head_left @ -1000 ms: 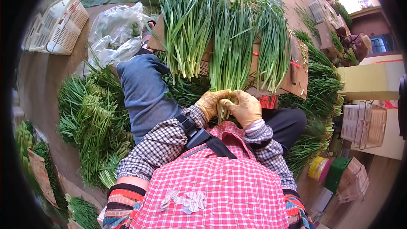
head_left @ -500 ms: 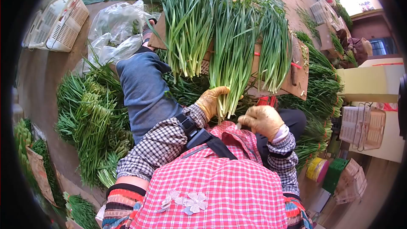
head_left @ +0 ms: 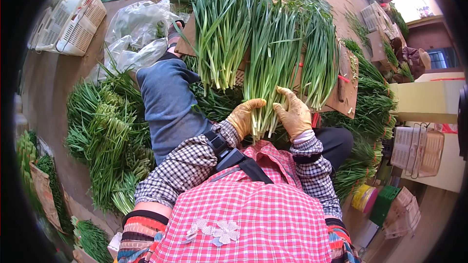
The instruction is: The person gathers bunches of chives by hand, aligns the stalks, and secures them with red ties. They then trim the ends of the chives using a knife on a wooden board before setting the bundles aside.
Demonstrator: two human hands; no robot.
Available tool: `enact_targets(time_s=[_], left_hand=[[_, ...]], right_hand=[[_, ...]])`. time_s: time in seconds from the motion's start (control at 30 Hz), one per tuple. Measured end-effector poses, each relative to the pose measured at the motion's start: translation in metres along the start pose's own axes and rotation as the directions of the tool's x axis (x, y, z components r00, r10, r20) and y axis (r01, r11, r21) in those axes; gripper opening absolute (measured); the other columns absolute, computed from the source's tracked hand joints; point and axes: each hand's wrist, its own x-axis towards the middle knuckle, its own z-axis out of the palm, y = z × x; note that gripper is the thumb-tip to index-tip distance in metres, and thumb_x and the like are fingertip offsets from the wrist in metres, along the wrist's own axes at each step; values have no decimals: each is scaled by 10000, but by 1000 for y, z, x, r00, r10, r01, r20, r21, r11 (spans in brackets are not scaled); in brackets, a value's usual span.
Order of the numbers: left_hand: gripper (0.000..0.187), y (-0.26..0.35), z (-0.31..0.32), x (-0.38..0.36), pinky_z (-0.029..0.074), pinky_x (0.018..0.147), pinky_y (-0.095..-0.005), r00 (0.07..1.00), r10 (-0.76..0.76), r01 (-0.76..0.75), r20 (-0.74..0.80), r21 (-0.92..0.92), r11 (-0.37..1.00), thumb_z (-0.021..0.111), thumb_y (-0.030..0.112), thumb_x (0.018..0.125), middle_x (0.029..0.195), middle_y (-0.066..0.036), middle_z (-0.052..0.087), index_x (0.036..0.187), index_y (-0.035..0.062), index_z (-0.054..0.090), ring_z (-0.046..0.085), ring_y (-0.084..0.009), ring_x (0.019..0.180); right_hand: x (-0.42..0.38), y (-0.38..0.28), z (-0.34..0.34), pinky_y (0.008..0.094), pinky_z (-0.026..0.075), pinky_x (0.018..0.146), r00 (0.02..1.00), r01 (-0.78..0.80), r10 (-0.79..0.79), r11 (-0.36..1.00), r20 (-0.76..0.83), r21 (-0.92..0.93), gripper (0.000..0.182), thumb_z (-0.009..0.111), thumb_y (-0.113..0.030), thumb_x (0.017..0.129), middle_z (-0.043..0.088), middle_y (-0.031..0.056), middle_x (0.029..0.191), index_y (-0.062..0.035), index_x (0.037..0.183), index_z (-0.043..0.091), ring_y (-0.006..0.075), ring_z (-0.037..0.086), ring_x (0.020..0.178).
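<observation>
My left hand [head_left: 247,117], in a yellowed glove, is closed round the pale stem ends of the middle bunch of garlic chives [head_left: 273,63]. On the other side of that bunch is my right hand [head_left: 295,115], gloved too, thumb and fingers apart and fingertips right at the stems. The bunch lies over a wooden board [head_left: 348,98], its white ends hanging towards my lap. To the left lies another bunch of chives [head_left: 222,44], and a smaller bunch [head_left: 319,58] rests to the right.
A dark stick-like tool [head_left: 341,87] and red ties lie at the board's right edge. Chives are heaped [head_left: 109,141] left of my leg, with tied bundles [head_left: 368,131] on the right. A clear plastic bag [head_left: 139,24] and a white crate [head_left: 73,22] stand at upper left.
My right hand has moved up and left from above my lap to the chives, its fingers opening from a pinch. My left hand keeps its grip.
</observation>
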Motion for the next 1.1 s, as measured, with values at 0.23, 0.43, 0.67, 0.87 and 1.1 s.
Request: enact_targets(time_s=[0.23,0.43,0.67,0.87,1.1], left_hand=[[219,-1,0,0,535,827,-479,999,24,-14,-45,215,977,621,140,848,945,-159,674,1025,11,627,664,-303,854],[326,-1,-10,3,531,835,-481,998,-3,0,58,49,999,631,159,822,999,-185,665,1084,-32,596,660,-318,884],[327,-2,1,-1,537,836,-464,999,32,-26,-34,146,989,628,139,842,1015,-169,664,1115,-37,582,663,-298,896],[271,-2,-7,0,545,816,-461,1000,0,2,-13,117,993,638,143,844,977,-162,670,1058,-22,605,666,-294,885],[234,-3,-3,-3,553,782,-465,998,-5,12,-62,103,995,632,132,835,922,-156,675,1018,-13,613,671,-300,827]], right_hand=[[1,-12,-2,346,482,625,1000,-13,13,1000,-8,21,577,752,-318,763,559,64,676,-132,1265,539,207,575,622],[1,4,2,350,487,627,995,-104,102,989,20,104,563,666,-114,799,544,48,671,-157,1332,488,199,556,608],[-2,-4,-1,299,473,594,995,11,-1,994,-97,107,614,747,-311,785,523,36,660,-120,1315,504,139,541,609],[2,5,11,388,501,681,986,-163,160,981,36,104,703,692,-269,798,633,124,771,-118,1409,378,278,620,687],[2,8,7,394,490,828,968,204,-212,976,-132,-71,780,713,-165,732,603,183,1080,-165,1427,360,318,603,956]])
